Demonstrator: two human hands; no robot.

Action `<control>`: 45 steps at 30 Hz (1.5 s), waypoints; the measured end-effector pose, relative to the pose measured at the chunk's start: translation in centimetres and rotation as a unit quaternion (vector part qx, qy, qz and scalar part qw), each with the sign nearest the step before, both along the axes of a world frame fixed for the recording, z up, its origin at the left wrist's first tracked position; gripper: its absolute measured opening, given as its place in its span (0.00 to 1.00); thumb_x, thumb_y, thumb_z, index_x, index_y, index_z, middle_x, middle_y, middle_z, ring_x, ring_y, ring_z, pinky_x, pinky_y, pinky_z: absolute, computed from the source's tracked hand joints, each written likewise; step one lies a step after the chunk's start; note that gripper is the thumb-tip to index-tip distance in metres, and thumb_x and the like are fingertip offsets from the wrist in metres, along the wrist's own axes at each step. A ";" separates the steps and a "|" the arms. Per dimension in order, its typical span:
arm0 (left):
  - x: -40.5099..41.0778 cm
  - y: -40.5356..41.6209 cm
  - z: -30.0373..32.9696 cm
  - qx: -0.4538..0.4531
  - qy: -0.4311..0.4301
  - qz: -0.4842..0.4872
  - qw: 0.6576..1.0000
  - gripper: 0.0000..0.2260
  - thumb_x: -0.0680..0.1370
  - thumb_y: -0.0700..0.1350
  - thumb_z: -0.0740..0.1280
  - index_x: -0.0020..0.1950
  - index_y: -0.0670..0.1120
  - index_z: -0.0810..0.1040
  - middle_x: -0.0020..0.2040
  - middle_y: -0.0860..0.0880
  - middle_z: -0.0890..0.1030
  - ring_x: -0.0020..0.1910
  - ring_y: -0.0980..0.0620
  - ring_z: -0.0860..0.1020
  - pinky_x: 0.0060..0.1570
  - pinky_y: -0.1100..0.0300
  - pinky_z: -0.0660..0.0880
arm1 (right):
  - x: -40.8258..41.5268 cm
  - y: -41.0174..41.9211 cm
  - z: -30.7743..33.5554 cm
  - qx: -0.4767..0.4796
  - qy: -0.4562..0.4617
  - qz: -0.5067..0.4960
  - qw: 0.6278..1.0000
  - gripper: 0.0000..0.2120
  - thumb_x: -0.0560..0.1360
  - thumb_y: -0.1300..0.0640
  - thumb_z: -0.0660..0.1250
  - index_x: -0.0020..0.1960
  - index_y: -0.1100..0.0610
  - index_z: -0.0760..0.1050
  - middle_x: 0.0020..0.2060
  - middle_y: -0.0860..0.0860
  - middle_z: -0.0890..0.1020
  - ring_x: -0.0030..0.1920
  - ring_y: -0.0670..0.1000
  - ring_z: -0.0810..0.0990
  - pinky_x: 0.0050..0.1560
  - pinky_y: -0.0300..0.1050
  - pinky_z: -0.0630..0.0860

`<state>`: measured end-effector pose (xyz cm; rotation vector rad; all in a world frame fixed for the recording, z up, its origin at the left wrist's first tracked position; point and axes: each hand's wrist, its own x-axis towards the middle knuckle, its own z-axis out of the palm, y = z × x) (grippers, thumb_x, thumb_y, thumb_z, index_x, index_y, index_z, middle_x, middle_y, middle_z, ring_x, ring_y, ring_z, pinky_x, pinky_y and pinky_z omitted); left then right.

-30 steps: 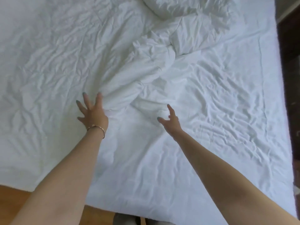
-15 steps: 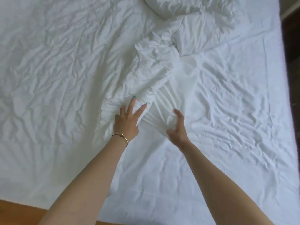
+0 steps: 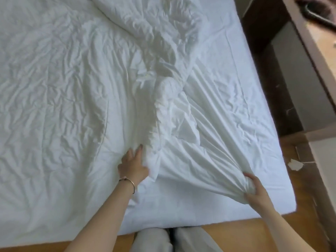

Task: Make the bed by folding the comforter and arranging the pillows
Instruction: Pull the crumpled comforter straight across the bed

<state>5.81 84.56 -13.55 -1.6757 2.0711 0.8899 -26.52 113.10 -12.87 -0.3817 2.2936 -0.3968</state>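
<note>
A white, crumpled comforter (image 3: 160, 73) lies bunched in a ridge down the middle of the bed (image 3: 45, 124), running from the top of the view toward me. My left hand (image 3: 132, 164), with a bracelet at the wrist, grips the near end of that ridge between thumb and fingers. My right hand (image 3: 254, 190) grips a gathered bunch of the white fabric near the bed's near right corner, and taut folds fan from it back to the ridge. No pillow is in view.
The mattress edge runs along the bottom, with wooden floor (image 3: 227, 228) below it and my grey trouser legs (image 3: 174, 239) against the bed. A dark wooden cabinet (image 3: 298, 73) stands close along the right side. A scrap of paper (image 3: 295, 164) lies on the floor.
Both hands have closed on the fabric and pulled it toward me. My right hand has swung out to the right corner, stretching the cloth; the view has shifted right and back.
</note>
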 end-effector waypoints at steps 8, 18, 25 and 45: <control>-13.0 14.7 -1.3 0.005 0.078 -0.190 0.979 0.37 0.75 0.60 0.61 0.75 0.66 0.40 0.79 0.56 0.40 0.77 0.47 0.37 0.70 0.33 0.38 | -7.3 7.8 -2.1 0.137 0.032 0.038 0.989 0.27 0.75 0.49 0.67 0.71 0.39 0.65 0.71 0.56 0.65 0.68 0.61 0.66 0.67 0.60 0.67; -20.7 21.9 -5.2 -0.069 -0.156 -0.308 0.936 0.49 0.74 0.48 0.69 0.73 0.63 0.29 0.77 0.46 0.32 0.75 0.33 0.37 0.64 0.25 0.50 | -11.6 1.9 -5.8 -0.072 -0.045 0.107 0.991 0.52 0.72 0.51 0.72 0.71 0.27 0.32 0.67 0.53 0.70 0.48 0.59 0.77 0.45 0.48 0.72; -21.0 22.7 -3.3 -0.074 -0.099 -0.445 0.887 0.57 0.70 0.30 0.67 0.68 0.66 0.24 0.76 0.49 0.30 0.76 0.35 0.39 0.64 0.28 0.58 | -20.9 9.0 -0.7 -0.141 -0.032 0.175 0.974 0.37 0.77 0.55 0.68 0.67 0.21 0.51 0.73 0.41 0.63 0.72 0.52 0.65 0.68 0.51 0.64; -36.4 32.8 -8.0 -0.172 0.021 -0.302 0.938 0.45 0.73 0.38 0.71 0.77 0.64 0.47 0.72 0.55 0.65 0.63 0.42 0.68 0.51 0.51 0.72 | -26.0 11.1 -8.1 -0.172 -0.052 0.231 0.956 0.41 0.79 0.54 0.64 0.70 0.23 0.39 0.63 0.44 0.72 0.53 0.48 0.75 0.53 0.40 0.72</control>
